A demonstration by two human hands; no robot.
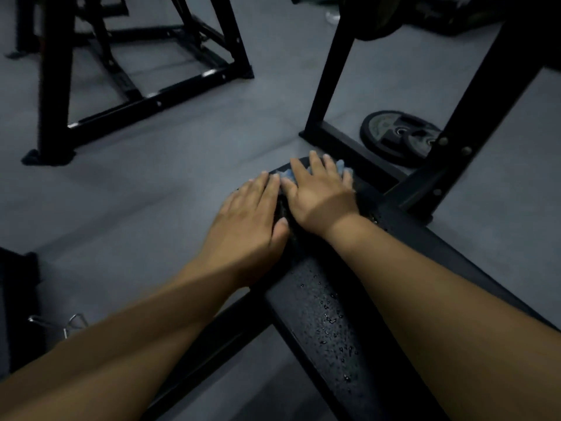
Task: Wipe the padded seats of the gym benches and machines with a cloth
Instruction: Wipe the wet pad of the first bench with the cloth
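Note:
A black padded bench seat (328, 314) runs from the lower right up to the middle of the view, its surface dotted with water drops. At its far end lies a light blue cloth (342, 169), mostly hidden under my hands. My right hand (318, 196) lies flat on the cloth with straight fingers, pressing it onto the pad. Beside it, my left hand (252, 217) also rests flat, its fingertips touching the cloth's left edge and its palm on the pad's left side.
The bench's black steel rack (473, 95) rises just beyond the pad's end, on the right. Weight plates (397, 136) lie on the grey floor behind it. Another black machine frame (136, 71) stands at the upper left. A metal collar clip (73, 323) lies at the lower left.

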